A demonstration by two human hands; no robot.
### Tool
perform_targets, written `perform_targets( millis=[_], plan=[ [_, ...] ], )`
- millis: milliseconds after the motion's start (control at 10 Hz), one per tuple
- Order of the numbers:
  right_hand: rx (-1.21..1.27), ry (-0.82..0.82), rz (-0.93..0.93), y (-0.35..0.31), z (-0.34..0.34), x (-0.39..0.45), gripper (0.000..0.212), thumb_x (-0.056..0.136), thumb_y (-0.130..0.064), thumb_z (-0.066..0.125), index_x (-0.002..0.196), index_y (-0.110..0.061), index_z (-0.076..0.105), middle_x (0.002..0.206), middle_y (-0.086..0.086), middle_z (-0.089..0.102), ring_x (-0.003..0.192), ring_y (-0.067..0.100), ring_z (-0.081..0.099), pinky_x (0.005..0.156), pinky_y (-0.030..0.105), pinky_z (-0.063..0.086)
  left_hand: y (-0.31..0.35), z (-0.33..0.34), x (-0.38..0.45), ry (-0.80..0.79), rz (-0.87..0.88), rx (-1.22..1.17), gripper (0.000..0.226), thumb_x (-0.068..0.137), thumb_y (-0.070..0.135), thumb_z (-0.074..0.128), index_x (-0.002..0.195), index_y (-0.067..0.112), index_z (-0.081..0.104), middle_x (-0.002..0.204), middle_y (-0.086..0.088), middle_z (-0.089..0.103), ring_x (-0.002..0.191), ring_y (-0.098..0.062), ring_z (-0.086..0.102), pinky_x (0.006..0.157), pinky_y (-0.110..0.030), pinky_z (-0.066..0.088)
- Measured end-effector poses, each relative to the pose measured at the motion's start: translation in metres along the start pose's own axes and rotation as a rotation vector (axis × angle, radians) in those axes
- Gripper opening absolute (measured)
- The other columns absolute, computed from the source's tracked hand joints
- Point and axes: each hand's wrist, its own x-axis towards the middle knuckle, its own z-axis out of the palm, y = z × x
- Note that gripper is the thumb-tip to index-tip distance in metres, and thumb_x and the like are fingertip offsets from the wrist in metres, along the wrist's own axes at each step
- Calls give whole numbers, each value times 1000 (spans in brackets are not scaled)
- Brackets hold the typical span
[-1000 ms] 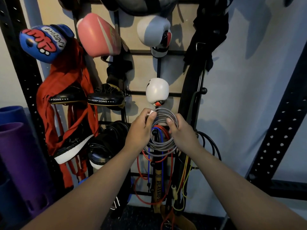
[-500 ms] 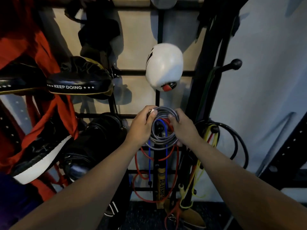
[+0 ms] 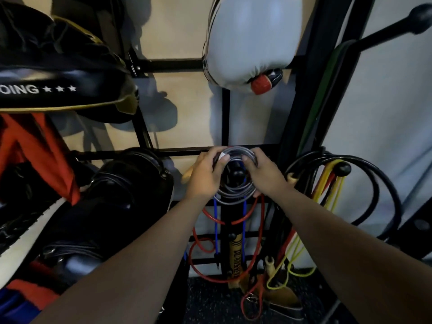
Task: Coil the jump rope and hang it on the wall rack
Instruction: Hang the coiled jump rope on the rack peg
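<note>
The grey jump rope (image 3: 236, 192) is wound into a tight coil and held up against the black wall rack (image 3: 187, 149). My left hand (image 3: 207, 175) grips the coil's left side and my right hand (image 3: 263, 175) grips its right side. A black ball-tipped peg (image 3: 236, 175) of the rack shows through the middle of the coil. Red and blue ropes (image 3: 216, 220) hang from the same spot, below the coil. I cannot tell whether the coil rests on the peg.
A white boxing glove (image 3: 247, 43) hangs just above. Black focus pads (image 3: 60, 73) and black gloves (image 3: 121, 195) crowd the left. A black cable loop (image 3: 374, 183) and yellow bands (image 3: 332, 190) hang on a peg (image 3: 342, 169) at right. A long peg (image 3: 420, 18) juts out at top right.
The view has closed in on the rack and dropped lower. Both hands still hold the coil, now with the black peg inside its ring.
</note>
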Motion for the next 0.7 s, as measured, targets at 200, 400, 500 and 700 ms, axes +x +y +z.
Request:
perform_targets(
  millis=[200, 400, 500, 700],
  plan=[
    [96, -107, 139, -1, 6, 12, 29, 105, -46, 41, 122, -25, 50, 115, 9, 61, 79, 29, 71, 54, 49, 64, -7, 1, 3, -49, -14, 17, 34, 104, 35, 54, 135, 23, 60, 128, -6, 64, 123, -18, 48, 99, -27, 36],
    [216, -221, 300, -10, -9, 15, 44, 97, -32, 51, 141, -38, 45, 134, -1, 57, 107, 24, 60, 72, 57, 63, -4, -5, 3, -110, -21, -57, 35, 101, 32, 60, 136, 24, 61, 132, -5, 62, 126, -13, 47, 107, -27, 35],
    [207, -255, 296, -15, -16, 12, 55, 92, -31, 55, 144, -41, 42, 137, -5, 54, 118, 26, 56, 75, 58, 63, -2, -12, 4, -141, -28, -120, 35, 100, 30, 61, 134, 22, 63, 133, -3, 63, 129, -18, 54, 112, -36, 41],
    [197, -217, 301, -34, -36, -3, 58, 91, -40, 60, 146, -40, 42, 133, -6, 53, 117, 25, 57, 92, 54, 57, 23, -37, 0, -203, -107, -170, 34, 102, 13, 61, 136, 10, 61, 137, -12, 64, 127, -20, 60, 110, -35, 46]
  ],
)
